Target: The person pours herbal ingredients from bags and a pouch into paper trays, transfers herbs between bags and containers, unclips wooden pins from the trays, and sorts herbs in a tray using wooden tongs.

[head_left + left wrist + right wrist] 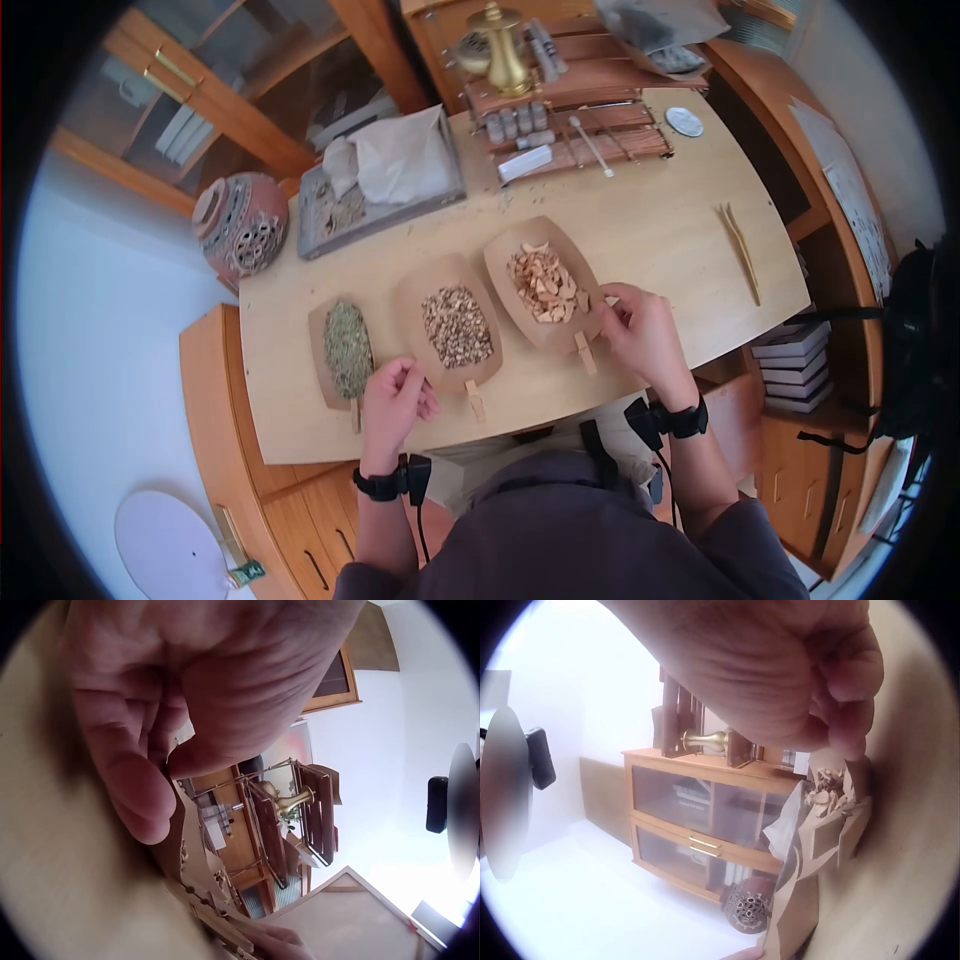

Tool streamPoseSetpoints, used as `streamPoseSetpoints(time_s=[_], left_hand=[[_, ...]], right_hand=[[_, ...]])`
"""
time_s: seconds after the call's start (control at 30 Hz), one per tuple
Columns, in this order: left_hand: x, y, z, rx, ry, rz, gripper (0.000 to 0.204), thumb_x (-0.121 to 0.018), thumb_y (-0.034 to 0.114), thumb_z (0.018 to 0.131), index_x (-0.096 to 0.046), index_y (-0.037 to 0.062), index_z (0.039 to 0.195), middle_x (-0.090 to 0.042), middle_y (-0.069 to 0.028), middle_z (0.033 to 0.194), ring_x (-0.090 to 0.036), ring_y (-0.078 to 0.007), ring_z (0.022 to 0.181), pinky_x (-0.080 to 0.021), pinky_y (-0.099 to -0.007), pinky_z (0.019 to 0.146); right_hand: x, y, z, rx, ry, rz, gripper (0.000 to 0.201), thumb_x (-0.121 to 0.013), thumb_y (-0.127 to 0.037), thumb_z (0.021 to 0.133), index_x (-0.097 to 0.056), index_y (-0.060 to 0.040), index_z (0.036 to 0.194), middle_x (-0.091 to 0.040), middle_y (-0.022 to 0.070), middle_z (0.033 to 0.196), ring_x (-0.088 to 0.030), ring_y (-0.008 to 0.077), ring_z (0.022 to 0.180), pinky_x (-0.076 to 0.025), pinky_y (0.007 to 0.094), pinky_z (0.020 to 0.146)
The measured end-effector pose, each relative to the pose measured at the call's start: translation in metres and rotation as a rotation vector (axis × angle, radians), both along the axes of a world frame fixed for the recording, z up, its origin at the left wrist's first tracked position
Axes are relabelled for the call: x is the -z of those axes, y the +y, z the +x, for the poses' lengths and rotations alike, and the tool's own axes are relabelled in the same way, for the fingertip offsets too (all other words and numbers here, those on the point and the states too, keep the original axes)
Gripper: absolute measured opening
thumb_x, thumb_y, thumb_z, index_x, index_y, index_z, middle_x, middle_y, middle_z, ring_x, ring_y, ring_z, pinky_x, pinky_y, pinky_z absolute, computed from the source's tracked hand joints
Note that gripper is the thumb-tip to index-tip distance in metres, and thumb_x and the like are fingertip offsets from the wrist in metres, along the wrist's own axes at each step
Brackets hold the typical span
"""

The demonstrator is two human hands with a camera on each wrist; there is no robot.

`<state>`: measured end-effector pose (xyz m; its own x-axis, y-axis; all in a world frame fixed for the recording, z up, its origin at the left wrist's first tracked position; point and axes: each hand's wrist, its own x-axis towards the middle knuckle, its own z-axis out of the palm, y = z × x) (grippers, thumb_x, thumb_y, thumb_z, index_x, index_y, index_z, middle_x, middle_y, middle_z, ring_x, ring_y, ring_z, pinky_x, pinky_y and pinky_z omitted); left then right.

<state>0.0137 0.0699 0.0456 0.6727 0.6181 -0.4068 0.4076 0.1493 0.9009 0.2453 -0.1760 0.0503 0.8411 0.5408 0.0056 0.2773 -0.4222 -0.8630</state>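
Three brown paper trays stand in a row. Green dried herb [348, 350] fills the left one, speckled chopped pieces [458, 327] the middle one, pale tan slices [546, 284] the right one. A wooden clothespin [475, 401] is clipped to the middle tray's near end; the others have one too. Between the left and middle trays, my left hand [395, 402] hangs loosely curled, holding nothing visible. Loosely curled fingers of my right hand [645, 335] are beside the right tray's [826, 838] outer rim; no grip shows, and contact is unclear.
Behind the trays are a grey tray [385, 218] with white cloth and a wooden rack [575, 143] with small jars. A patterned pot [242, 228] stands at the back left corner. Golden tongs [739, 254] and a round white lid [684, 122] lie at right.
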Motion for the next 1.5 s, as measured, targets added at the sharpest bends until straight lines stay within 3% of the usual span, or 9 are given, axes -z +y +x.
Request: streamPoseSetpoints(time_s=[0.07, 0.13, 0.23, 0.43, 0.8, 1.13, 1.27, 1.4, 1.5], left_hand=[[0.001, 0.001, -0.002, -0.009, -0.021, -0.006, 0.015, -0.058, 0.012, 0.103, -0.061, -0.0014, 0.107, -0.064, -0.0071, 0.072, -0.065, -0.0128, 0.055, -0.051, -0.0243, 0.046], [-0.004, -0.006, 0.005, -0.058, -0.106, -0.004, 0.03, -0.059, 0.009, 0.102, -0.055, -0.0033, 0.129, -0.066, -0.0089, 0.081, -0.065, -0.0128, 0.058, -0.052, -0.0245, 0.048], [0.004, -0.008, 0.008, -0.067, -0.129, -0.036, 0.046, -0.059, 0.007, 0.101, -0.045, -0.0017, 0.144, -0.066, -0.0105, 0.09, -0.066, -0.0136, 0.061, -0.053, -0.0248, 0.05], [0.014, -0.015, 0.028, 0.04, -0.17, -0.118, 0.049, -0.06, 0.007, 0.101, -0.044, 0.0017, 0.147, -0.064, -0.0103, 0.094, -0.067, -0.0137, 0.066, -0.055, -0.0256, 0.055], [0.014, -0.038, 0.045, 0.087, -0.235, -0.083, 0.056, -0.063, 0.009, 0.1, -0.037, 0.0007, 0.149, -0.064, -0.0088, 0.092, -0.067, -0.0137, 0.066, -0.057, -0.0262, 0.056], [0.031, -0.043, 0.016, 0.008, -0.445, 0.017, 0.024, -0.058, 0.005, 0.101, -0.055, -0.0014, 0.125, -0.062, -0.0057, 0.085, -0.066, -0.0109, 0.066, -0.055, -0.0239, 0.055], [0.036, -0.048, 0.016, -0.012, -0.453, 0.026, 0.018, -0.058, 0.004, 0.101, -0.059, -0.0026, 0.118, -0.064, -0.0057, 0.086, -0.065, -0.0098, 0.066, -0.055, -0.0233, 0.056], [0.04, -0.052, 0.013, 0.004, -0.424, 0.091, 0.012, -0.059, 0.004, 0.101, -0.062, -0.0016, 0.111, -0.066, -0.0057, 0.081, -0.065, -0.0091, 0.066, -0.054, -0.0227, 0.057], [0.037, -0.053, 0.013, 0.03, -0.421, 0.122, 0.009, -0.061, 0.005, 0.1, -0.064, -0.0019, 0.105, -0.066, -0.0045, 0.08, -0.065, -0.0081, 0.066, -0.055, -0.0226, 0.058]], right_hand=[[0.0, 0.003, 0.004, -0.016, 0.028, -0.008, 0.02, -0.066, -0.008, 0.091, -0.071, 0.005, 0.106, -0.067, 0.019, 0.066, -0.066, 0.023, 0.053, -0.05, 0.0339, 0.054], [0.004, 0.003, 0.005, -0.029, 0.055, -0.055, 0.021, -0.063, -0.009, 0.097, -0.069, 0.0046, 0.111, -0.068, 0.0076, 0.065, -0.061, 0.0089, 0.051, -0.045, 0.0248, 0.047], [0.007, 0.004, 0.003, -0.016, 0.037, -0.054, 0.02, -0.064, -0.009, 0.098, -0.069, 0.004, 0.112, -0.067, 0.0063, 0.064, -0.06, 0.0075, 0.051, -0.045, 0.0242, 0.047], [0.008, -0.006, 0.007, 0.084, 0.08, -0.012, 0.02, -0.064, -0.008, 0.095, -0.07, 0.0036, 0.109, -0.067, 0.0097, 0.063, -0.06, 0.0102, 0.05, -0.046, 0.0276, 0.048], [-0.015, -0.044, 0.024, 0.263, -0.007, 0.012, 0.023, -0.068, -0.014, 0.096, -0.069, 0.0016, 0.113, -0.065, 0.0053, 0.062, -0.058, 0.0071, 0.054, -0.044, 0.0234, 0.051], [-0.189, -0.05, 0.131, 0.265, -0.742, 0.171, 0.021, -0.067, -0.013, 0.096, -0.07, 0.0003, 0.112, -0.065, 0.0008, 0.075, -0.057, 0.0064, 0.066, -0.046, 0.0235, 0.06], [-0.251, -0.012, 0.188, 0.303, -1.074, 0.014, 0.036, -0.066, -0.034, 0.096, -0.071, -0.0025, 0.112, -0.073, 0.0101, 0.087, -0.07, 0.0228, 0.082, -0.053, 0.0351, 0.076], [-0.273, 0.011, 0.249, 0.308, -1.047, -0.161, 0.04, -0.068, -0.039, 0.093, -0.074, -0.003, 0.11, -0.074, 0.0131, 0.089, -0.072, 0.0297, 0.09, -0.053, 0.0386, 0.082], [-0.279, 0.025, 0.257, 0.306, -0.686, -0.367, 0.039, -0.07, -0.039, 0.092, -0.076, -0.0038, 0.108, -0.073, 0.0103, 0.083, -0.07, 0.0234, 0.08, -0.053, 0.0352, 0.073]])
